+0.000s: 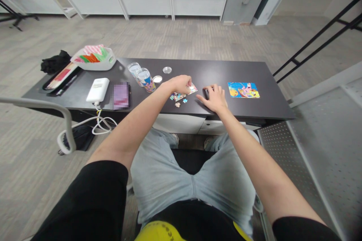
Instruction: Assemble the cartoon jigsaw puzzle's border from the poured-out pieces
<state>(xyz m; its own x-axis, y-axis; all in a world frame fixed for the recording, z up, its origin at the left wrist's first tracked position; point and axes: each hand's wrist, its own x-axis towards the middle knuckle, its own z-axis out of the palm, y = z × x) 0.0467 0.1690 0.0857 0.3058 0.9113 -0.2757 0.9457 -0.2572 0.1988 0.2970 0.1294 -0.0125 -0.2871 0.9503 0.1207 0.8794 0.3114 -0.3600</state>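
Note:
My left hand (182, 83) is over a partly joined jigsaw puzzle (181, 97), its fingers bent down and drawn together. Whatever lies between those fingertips is hidden. A white-edged puzzle section (192, 89) shows just right of the fingers. Close to me lie a loose pale orange puzzle piece (177, 104) and a blue puzzle piece (185, 101). My right hand (214, 98) rests on the dark desk to the right, fingers spread, with no object visible in it. Farther right is a colourful cartoon picture (243, 90), lying flat.
Two clear printed cylinders (147, 81) stand left of my left forearm, with round lids (167, 70) nearby. Farther left are a purple pixelated item (121, 96), a white power bank (97, 89) with a cable, and a white basket (97, 62). The desk (254, 69) ends before my knees.

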